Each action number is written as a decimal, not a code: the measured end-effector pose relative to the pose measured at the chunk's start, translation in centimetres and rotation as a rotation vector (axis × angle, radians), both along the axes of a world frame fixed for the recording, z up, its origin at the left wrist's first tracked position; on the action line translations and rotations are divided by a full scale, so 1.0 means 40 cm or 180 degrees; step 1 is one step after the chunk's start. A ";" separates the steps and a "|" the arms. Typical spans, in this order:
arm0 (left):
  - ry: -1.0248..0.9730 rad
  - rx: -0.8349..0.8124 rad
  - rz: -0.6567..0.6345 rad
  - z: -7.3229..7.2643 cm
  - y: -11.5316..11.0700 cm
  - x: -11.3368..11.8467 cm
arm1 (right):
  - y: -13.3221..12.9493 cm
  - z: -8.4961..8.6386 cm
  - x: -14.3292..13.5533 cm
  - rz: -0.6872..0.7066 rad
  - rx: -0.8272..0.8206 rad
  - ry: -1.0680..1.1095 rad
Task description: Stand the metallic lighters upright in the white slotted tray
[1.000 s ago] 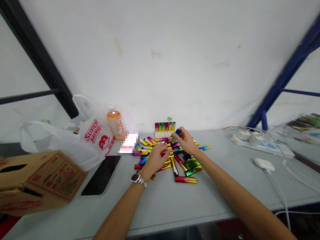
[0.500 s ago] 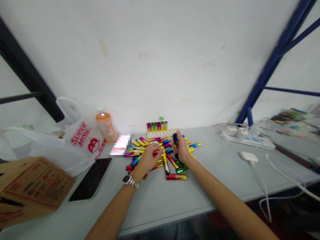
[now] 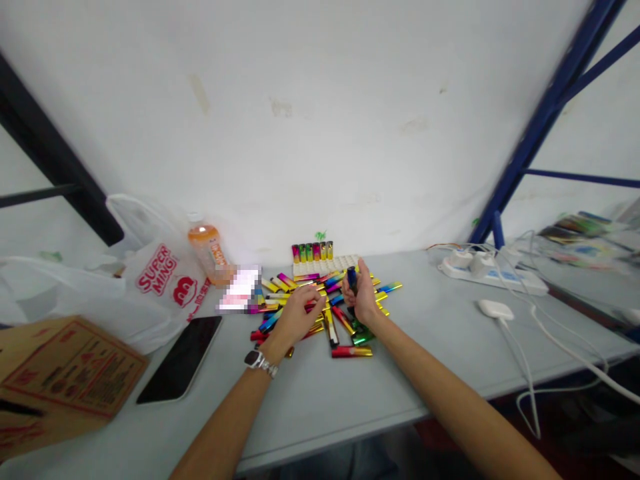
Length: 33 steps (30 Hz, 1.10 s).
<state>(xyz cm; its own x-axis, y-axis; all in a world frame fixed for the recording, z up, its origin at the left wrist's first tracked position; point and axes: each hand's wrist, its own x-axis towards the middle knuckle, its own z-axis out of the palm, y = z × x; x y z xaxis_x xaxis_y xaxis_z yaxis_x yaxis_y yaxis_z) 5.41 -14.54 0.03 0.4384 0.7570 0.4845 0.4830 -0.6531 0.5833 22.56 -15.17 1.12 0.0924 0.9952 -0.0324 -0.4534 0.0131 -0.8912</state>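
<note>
Gripping a dark blue lighter in the right hand, got the left hand curled over a messy pile of shiny lighters on the desk. Also got six more lighters standing in a white rack behind.

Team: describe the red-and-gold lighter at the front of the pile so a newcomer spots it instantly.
On the grey table, find the white tray near the wall, then the loose lighter pile in front of it. At the pile's near side is the red-and-gold lighter. It lies crosswise, red left, gold right, closer to the table's front edge than any neighbour.
</note>
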 end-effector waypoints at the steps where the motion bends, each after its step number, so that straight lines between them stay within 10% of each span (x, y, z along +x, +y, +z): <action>1: -0.0003 0.0007 -0.0001 -0.001 0.000 0.000 | -0.002 0.001 0.000 0.0019 0.0020 0.0041; 19: -0.0006 0.0079 -0.0061 -0.005 0.001 0.003 | 0.008 -0.004 0.007 -0.0223 0.0471 -0.0223; 33: 0.0255 0.0209 0.0024 -0.014 0.010 -0.005 | 0.143 0.009 0.130 -0.0648 0.1410 -0.2195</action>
